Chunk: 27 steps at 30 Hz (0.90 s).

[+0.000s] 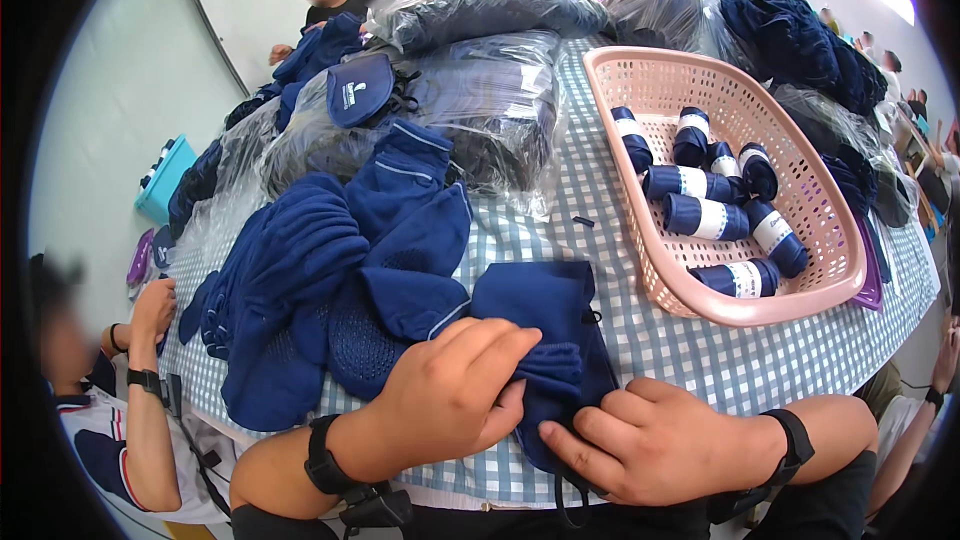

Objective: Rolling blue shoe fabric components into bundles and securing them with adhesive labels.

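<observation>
My left hand (450,390) is closed on a folded navy knit piece (552,370), with thumb and fingers pinching its left side. Under and beside the folds lies a darker navy cloth pouch (600,365) with a thin black cord. My right hand (650,440) grips the pouch near the table's front edge, its fingers bent around the cloth; the fingertips are partly hidden. A flat navy cloth part (530,290) spreads just beyond the folds. Left of it sits a heap of navy knit pieces (290,270), some with white stripes and dotted patches.
A pink perforated basket (650,275) at the right holds several navy rolls (708,219) with white paper bands. Plastic-wrapped bundles (470,90) fill the back, one bearing a navy pouch (360,90). A co-worker's arm (150,410) is at the left edge of the checkered tablecloth (740,360).
</observation>
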Available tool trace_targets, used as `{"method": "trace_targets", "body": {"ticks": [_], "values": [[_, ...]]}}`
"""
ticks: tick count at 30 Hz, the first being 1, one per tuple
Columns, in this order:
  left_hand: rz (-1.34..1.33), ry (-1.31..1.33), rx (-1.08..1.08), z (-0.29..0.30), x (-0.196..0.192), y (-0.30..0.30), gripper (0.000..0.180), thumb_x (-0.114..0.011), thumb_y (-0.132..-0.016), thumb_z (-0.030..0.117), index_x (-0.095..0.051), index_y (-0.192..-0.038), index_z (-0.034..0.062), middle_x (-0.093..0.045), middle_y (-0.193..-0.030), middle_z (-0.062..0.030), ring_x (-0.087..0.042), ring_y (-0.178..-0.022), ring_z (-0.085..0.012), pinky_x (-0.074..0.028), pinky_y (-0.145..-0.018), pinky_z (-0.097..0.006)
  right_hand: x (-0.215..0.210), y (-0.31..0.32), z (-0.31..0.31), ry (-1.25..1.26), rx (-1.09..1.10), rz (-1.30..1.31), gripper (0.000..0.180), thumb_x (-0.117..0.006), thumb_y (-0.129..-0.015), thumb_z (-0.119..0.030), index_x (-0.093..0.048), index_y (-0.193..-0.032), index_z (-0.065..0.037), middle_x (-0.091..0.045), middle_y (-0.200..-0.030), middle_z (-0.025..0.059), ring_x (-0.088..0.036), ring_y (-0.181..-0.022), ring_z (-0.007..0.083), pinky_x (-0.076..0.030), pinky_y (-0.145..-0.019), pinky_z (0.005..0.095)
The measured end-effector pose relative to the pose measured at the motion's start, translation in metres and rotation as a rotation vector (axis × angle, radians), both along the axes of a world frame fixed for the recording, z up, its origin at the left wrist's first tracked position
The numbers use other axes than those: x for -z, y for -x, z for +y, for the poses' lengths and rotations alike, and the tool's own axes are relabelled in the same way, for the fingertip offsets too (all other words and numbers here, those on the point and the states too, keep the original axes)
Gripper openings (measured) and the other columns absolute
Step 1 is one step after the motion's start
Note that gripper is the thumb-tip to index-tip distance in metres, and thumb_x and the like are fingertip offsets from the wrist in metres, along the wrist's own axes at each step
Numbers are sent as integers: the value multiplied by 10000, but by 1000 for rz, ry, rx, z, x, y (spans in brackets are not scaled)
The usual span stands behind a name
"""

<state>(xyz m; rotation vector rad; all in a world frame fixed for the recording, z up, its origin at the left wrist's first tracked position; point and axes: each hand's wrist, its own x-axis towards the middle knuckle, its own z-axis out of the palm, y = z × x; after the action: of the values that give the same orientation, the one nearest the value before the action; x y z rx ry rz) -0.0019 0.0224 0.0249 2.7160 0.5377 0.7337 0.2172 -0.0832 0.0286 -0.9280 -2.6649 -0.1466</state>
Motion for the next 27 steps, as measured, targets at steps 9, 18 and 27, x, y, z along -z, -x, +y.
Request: {"method": "trace_targets", "body": {"ticks": [9, 18, 27], "values": [[-11, 16, -19, 5, 7, -1, 456, -815, -697, 92, -651, -1110, -10, -673, -1000, -179, -669, -900, -350, -548, -804, -409, 14, 6, 3, 38, -191, 137, 336, -666, -821, -191, -683, -1145, -101, -511, -809, -3, -516, -643, 109, -428, -503, 232], [-64, 81, -37, 8, 12, 0, 372, -798, -711, 58, -666, -1056, 9, -688, -956, -166, -672, -879, -345, -534, -799, -410, 22, -2, 12, 611, 95, 754, 157, -755, -863, -119, -648, -890, -8, -619, -712, 92, -625, -586, 214, -478, -505, 319], [-260, 296, -131, 10, 19, 0, 281, -781, -802, 64, -652, -1041, -8, -694, -907, -160, -690, -775, -255, -535, -705, -335, 20, 2, 12, 451, 210, 587, 315, -772, -841, -173, -631, -1086, -35, -644, -830, 109, -653, -625, 264, -509, -515, 346]]}}
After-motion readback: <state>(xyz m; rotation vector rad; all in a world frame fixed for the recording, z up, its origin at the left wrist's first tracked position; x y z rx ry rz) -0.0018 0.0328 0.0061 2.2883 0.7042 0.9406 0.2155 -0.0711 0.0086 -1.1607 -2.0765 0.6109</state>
